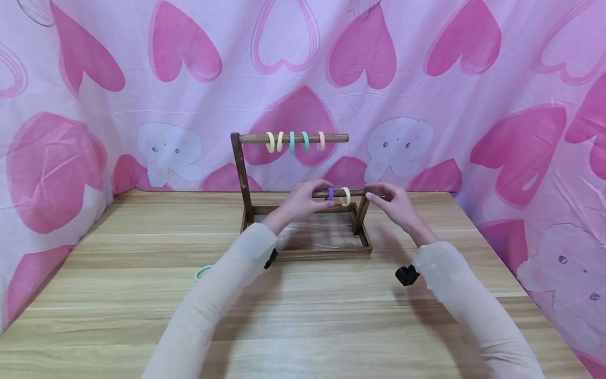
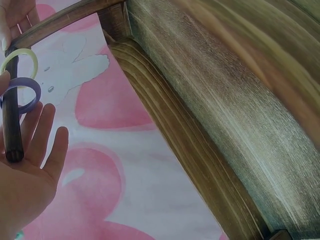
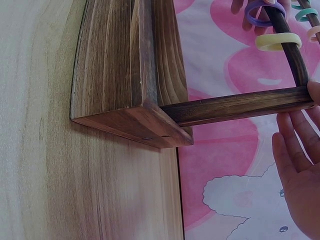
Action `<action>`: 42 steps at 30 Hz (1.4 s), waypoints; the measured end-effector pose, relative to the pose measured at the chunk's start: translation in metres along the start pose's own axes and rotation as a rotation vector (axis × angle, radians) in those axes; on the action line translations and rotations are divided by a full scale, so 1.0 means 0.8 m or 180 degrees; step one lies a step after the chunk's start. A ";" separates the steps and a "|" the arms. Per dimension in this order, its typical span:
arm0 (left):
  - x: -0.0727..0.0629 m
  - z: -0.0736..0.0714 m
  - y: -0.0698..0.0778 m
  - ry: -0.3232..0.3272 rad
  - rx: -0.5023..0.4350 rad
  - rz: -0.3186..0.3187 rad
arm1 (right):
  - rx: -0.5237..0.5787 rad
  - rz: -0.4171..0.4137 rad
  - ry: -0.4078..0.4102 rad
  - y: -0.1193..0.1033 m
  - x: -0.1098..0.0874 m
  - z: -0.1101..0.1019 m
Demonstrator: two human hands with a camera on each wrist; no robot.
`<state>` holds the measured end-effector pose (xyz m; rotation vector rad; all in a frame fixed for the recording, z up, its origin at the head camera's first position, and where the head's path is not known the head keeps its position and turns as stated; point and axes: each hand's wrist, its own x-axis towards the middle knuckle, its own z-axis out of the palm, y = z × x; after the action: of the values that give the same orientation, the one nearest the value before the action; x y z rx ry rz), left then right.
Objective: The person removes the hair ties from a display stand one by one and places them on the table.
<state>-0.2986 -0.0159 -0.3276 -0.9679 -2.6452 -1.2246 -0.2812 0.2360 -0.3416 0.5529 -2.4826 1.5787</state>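
My left hand (image 1: 299,201) pinches a purple ring (image 2: 37,92) between thumb and fingers, with the ring around the lower bar (image 2: 13,127) of a dark wooden stand. Closer to the post hangs a pale yellow ring (image 3: 278,42) on that same bar. At the bar's right end, my right hand (image 1: 396,204) grips the top of the short post (image 3: 240,106) with thumb and fingertips. Higher up, the long bar (image 1: 251,139) carries two yellow rings, two green rings (image 1: 291,142) and a pink ring (image 1: 322,141).
The stand's tray base (image 1: 326,255) rests on the wooden table (image 1: 341,326), with its tall post (image 1: 243,179) at the left. A green ring (image 1: 202,268) lies on the table beside my left forearm, which partly hides it. A pink heart-patterned curtain (image 1: 284,105) hangs behind.
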 end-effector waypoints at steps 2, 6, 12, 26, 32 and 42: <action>-0.001 -0.001 0.000 -0.0003 0.0006 0.0011 | -0.0004 -0.0009 -0.0003 0.000 0.000 0.000; -0.003 -0.002 0.000 0.0001 0.0013 0.0047 | -0.0012 -0.0009 0.0006 0.001 0.000 0.000; -0.007 -0.006 -0.001 0.0024 -0.0045 0.0064 | -0.0033 -0.0020 0.0017 0.000 0.001 0.000; -0.018 -0.018 -0.006 0.0012 -0.0213 0.0020 | 0.0010 -0.0022 0.0009 -0.002 -0.001 0.000; -0.024 -0.023 -0.008 0.0032 -0.0290 0.0053 | -0.0023 -0.0019 -0.0002 -0.003 -0.001 0.000; -0.033 -0.031 -0.015 -0.0007 -0.0469 -0.0017 | -0.0007 -0.0021 -0.0012 -0.002 -0.001 0.000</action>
<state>-0.2894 -0.0528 -0.3271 -0.9830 -2.5910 -1.4374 -0.2799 0.2355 -0.3403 0.5636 -2.4823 1.5740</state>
